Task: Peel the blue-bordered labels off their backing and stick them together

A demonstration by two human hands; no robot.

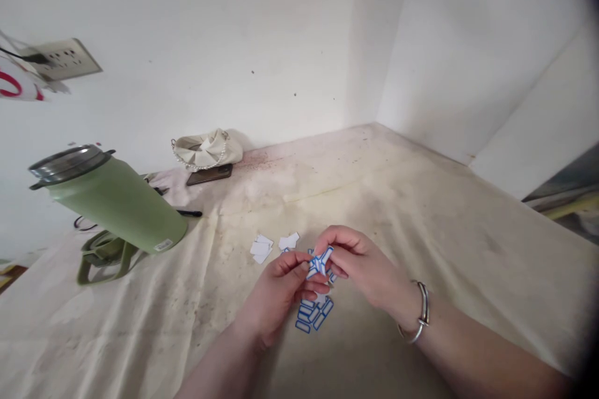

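Between the fingertips of both hands are several small blue-edged white labels point(320, 262), overlapping one another. My left hand point(285, 283) pinches them from the left, with its lower fingers curled beneath. From the right, my right hand point(353, 255) pinches the same bunch; a metal bracelet point(422, 312) circles that wrist. Just below the fingers, more blue-edged labels point(314, 315) lie in a loose pile on the cloth. Beyond my left hand rest plain white paper pieces point(261, 248) and another small white group point(289, 240). My fingers hide part of the labels.
A green tumbler point(119, 199) stands at the left beside its green lid point(105, 255). Behind are a black pen point(189, 213), a dark phone point(209, 174) and a white pouch point(206, 148) against the wall. A wrinkled cloth point(224, 336) covers the table. A socket point(63, 59) is on the wall.
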